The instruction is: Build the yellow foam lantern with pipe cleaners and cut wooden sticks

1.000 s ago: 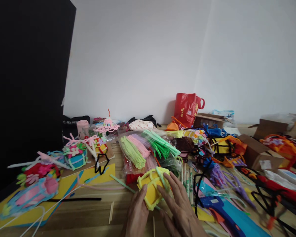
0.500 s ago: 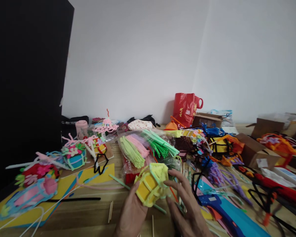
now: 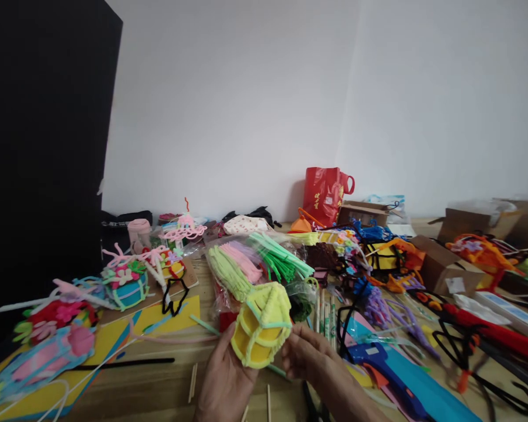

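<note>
A yellow foam-and-pipe-cleaner lantern shape point(image 3: 261, 325) with pale chenille ribs is raised above the wooden table point(image 3: 127, 387). My left hand point(image 3: 226, 375) cups it from below and to the left. My right hand point(image 3: 310, 354) curls against its lower right edge. The far side of the shape is hidden. Bagged pipe cleaners point(image 3: 233, 272) lie just beyond it.
A blue hot glue gun point(image 3: 372, 356) lies to the right, among teal sheets and scattered pipe cleaners. Wooden sticks point(image 3: 323, 313) stand near my right hand. Pipe-cleaner crafts point(image 3: 125, 287) crowd the left, with a red bag point(image 3: 323, 193) and cardboard boxes point(image 3: 446, 266) behind.
The yellow shape has risen and turned, now showing its ribbed side. My right hand has moved from over it to its lower right. The view has drifted slightly.
</note>
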The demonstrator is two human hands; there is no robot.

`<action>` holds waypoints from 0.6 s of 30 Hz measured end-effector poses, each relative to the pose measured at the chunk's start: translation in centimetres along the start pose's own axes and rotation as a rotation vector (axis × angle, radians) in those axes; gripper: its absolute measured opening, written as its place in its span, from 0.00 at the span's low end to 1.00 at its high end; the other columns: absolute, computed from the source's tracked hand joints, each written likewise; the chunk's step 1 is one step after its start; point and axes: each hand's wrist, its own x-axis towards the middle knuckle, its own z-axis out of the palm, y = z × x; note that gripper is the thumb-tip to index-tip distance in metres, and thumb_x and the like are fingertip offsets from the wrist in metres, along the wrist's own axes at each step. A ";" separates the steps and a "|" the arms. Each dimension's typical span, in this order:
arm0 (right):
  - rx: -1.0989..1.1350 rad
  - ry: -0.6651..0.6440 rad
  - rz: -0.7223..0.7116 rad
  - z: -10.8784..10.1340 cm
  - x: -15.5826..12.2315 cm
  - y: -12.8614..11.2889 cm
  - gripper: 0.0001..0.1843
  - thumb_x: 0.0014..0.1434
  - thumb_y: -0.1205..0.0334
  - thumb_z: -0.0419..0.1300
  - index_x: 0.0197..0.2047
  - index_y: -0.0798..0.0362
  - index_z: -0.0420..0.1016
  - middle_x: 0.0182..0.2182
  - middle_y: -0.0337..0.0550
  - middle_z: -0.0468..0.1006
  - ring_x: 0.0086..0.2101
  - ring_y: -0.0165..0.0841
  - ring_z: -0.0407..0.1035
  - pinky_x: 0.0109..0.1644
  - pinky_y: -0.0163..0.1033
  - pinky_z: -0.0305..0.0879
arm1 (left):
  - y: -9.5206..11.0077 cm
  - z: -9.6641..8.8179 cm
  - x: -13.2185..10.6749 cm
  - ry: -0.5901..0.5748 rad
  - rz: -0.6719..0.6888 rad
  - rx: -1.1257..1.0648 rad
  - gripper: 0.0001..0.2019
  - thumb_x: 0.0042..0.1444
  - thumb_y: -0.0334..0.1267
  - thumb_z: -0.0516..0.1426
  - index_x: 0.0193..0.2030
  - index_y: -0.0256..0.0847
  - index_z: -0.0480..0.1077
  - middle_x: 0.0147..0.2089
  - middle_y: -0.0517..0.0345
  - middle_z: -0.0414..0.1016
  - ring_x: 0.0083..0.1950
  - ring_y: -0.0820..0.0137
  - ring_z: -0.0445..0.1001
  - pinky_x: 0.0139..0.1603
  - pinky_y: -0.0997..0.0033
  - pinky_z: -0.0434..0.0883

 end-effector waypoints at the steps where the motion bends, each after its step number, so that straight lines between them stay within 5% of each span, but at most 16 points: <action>1: 0.014 -0.009 0.015 -0.1 0.2 0.2 0.16 0.57 0.49 0.61 0.34 0.55 0.71 0.27 0.38 0.73 0.25 0.26 0.66 0.29 0.31 0.61 | -0.2 0.1 0.0 -0.035 0.000 -0.004 0.31 0.68 0.37 0.28 0.58 0.35 0.68 0.59 0.54 0.70 0.60 0.70 0.68 0.62 0.69 0.64; 6: 0.033 -0.002 0.061 -0.7 0.8 1.1 0.19 0.53 0.47 0.64 0.25 0.56 0.70 0.18 0.35 0.70 0.19 0.23 0.61 0.24 0.28 0.55 | -1.0 1.1 0.1 -0.147 -0.042 -0.031 0.33 0.67 0.37 0.26 0.58 0.30 0.67 0.58 0.49 0.71 0.61 0.68 0.67 0.61 0.69 0.64; 12: 0.014 -0.014 0.147 -0.9 1.0 1.7 0.23 0.50 0.45 0.64 0.18 0.56 0.67 0.15 0.32 0.65 0.16 0.22 0.57 0.21 0.29 0.52 | -1.2 0.8 0.0 -0.114 -0.098 -0.071 0.31 0.68 0.38 0.27 0.60 0.33 0.65 0.59 0.49 0.70 0.61 0.67 0.67 0.61 0.68 0.64; 18: 0.011 0.060 0.136 -1.3 0.9 0.9 0.12 0.47 0.56 0.67 0.25 0.54 0.69 0.18 0.31 0.68 0.19 0.24 0.60 0.24 0.29 0.56 | -1.4 0.8 -0.1 0.123 -0.079 -0.016 0.25 0.68 0.36 0.36 0.53 0.39 0.74 0.53 0.53 0.76 0.54 0.68 0.75 0.60 0.68 0.66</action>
